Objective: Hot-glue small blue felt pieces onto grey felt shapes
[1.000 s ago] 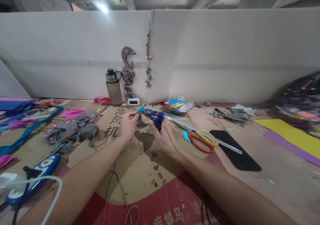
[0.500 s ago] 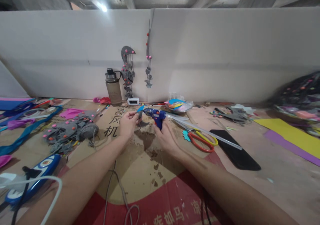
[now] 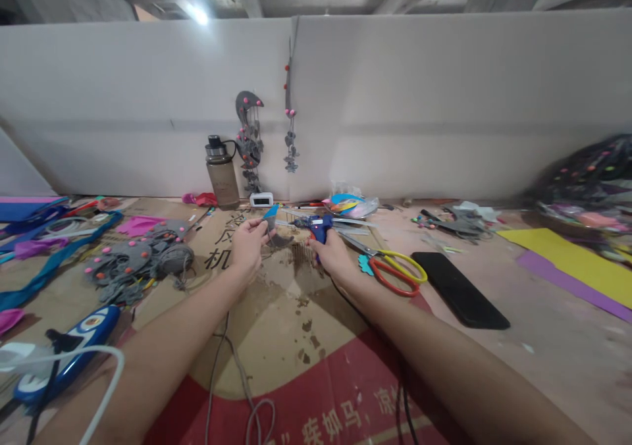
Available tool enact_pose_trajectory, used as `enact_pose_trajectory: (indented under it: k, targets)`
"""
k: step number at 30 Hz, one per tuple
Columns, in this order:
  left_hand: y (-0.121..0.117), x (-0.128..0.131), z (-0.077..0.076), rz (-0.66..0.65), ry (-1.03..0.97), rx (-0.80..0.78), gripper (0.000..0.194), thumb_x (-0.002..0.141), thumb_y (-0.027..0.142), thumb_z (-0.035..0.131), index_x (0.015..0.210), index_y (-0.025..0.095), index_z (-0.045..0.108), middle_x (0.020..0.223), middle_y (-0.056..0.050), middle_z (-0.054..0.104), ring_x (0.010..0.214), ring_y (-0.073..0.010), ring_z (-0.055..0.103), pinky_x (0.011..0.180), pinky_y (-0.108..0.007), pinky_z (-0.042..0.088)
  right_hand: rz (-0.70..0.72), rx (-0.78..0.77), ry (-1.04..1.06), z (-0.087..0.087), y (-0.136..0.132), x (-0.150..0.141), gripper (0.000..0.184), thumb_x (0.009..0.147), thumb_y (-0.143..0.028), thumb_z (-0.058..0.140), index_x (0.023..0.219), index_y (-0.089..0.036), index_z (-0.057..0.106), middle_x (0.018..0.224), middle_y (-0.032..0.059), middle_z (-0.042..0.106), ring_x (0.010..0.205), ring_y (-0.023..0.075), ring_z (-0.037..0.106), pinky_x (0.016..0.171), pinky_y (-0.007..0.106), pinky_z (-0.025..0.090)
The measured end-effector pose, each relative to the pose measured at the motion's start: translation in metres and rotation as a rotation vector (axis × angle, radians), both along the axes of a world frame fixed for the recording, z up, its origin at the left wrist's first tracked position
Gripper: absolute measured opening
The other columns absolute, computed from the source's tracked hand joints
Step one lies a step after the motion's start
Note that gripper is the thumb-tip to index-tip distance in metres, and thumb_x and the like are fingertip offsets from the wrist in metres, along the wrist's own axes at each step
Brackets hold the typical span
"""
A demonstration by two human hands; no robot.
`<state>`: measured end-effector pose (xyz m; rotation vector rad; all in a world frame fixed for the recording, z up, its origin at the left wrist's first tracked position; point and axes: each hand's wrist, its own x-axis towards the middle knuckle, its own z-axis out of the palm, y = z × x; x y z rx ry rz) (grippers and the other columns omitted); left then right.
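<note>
My left hand (image 3: 247, 244) is closed in a pinch on a small blue and grey felt piece (image 3: 272, 216) held just above the cardboard sheet (image 3: 276, 326). My right hand (image 3: 332, 254) is wrapped round the handle of a blue hot glue gun (image 3: 316, 225). The gun's nozzle points left toward the felt piece, a short gap away. A dark cord runs from the gun back under my right forearm.
Red and yellow scissors (image 3: 395, 270) and a black phone (image 3: 459, 290) lie to the right. A water bottle (image 3: 221, 172) and a small white clock (image 3: 261, 199) stand by the white wall. A grey felt pile (image 3: 138, 264) lies left. A blue and white device (image 3: 64, 353) sits near left.
My right hand has drawn the glue gun a little to the right, away from the felt piece. The left hand keeps its pinch in almost the same place.
</note>
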<state>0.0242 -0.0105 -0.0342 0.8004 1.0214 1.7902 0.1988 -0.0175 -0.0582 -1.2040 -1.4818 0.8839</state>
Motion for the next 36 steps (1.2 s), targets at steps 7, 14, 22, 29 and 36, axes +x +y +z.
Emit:
enact_pose_trajectory:
  k: [7, 14, 22, 29, 36]
  targets:
    - [0.000, -0.005, 0.017, 0.033, 0.064, 0.097, 0.013, 0.067, 0.015, 0.069, 0.076, 0.012, 0.059, 0.074, -0.004, 0.065, 0.068, -0.0125, 0.066, 0.075, -0.032, 0.055, 0.068, -0.328, -0.192, 0.023, 0.010, 0.029, 0.025, 0.069, -0.030, 0.065, 0.057, -0.021, 0.045, 0.049, 0.0026, 0.052, 0.054, 0.0209, 0.058, 0.054, 0.035, 0.048]
    - [-0.007, 0.006, 0.015, -0.006, 0.268, 0.148, 0.019, 0.067, 0.025, 0.070, 0.081, 0.015, 0.062, 0.074, -0.003, 0.068, 0.066, -0.0147, 0.066, 0.070, -0.030, 0.054, -0.051, 0.302, -0.360, 0.039, -0.016, 0.003, 0.016, 0.078, -0.035, 0.054, 0.076, -0.020, 0.048, 0.083, 0.0074, 0.058, 0.084, 0.0210, 0.055, 0.080, 0.038, 0.044]
    - [-0.022, 0.025, 0.011, -0.021, 0.372, 0.150, 0.020, 0.066, 0.025, 0.072, 0.082, 0.016, 0.064, 0.074, -0.004, 0.068, 0.066, -0.0160, 0.066, 0.066, -0.027, 0.052, 0.241, -0.040, 0.356, 0.021, -0.022, -0.048, 0.039, 0.068, -0.029, 0.062, 0.093, -0.022, 0.033, 0.090, -0.0005, 0.058, 0.073, 0.0114, 0.059, 0.070, 0.030, 0.051]
    - [-0.022, 0.032, 0.010, -0.114, 0.189, 0.084, 0.023, 0.066, 0.025, 0.071, 0.084, 0.015, 0.061, 0.073, -0.003, 0.067, 0.062, -0.0127, 0.064, 0.064, -0.025, 0.051, 0.291, -0.034, 0.309, 0.020, -0.017, -0.036, 0.029, 0.076, -0.030, 0.052, 0.100, -0.023, 0.038, 0.070, -0.0079, 0.048, 0.054, 0.0085, 0.048, 0.048, 0.022, 0.046]
    - [-0.023, 0.035, 0.009, -0.117, 0.130, 0.048, 0.019, 0.066, 0.021, 0.070, 0.081, 0.015, 0.060, 0.071, -0.002, 0.066, 0.060, -0.0118, 0.062, 0.066, -0.026, 0.050, 0.091, 0.202, 0.014, 0.018, -0.024, -0.039, 0.026, 0.073, -0.024, 0.059, 0.095, -0.018, 0.045, 0.091, 0.0023, 0.054, 0.082, 0.0143, 0.052, 0.076, 0.031, 0.045]
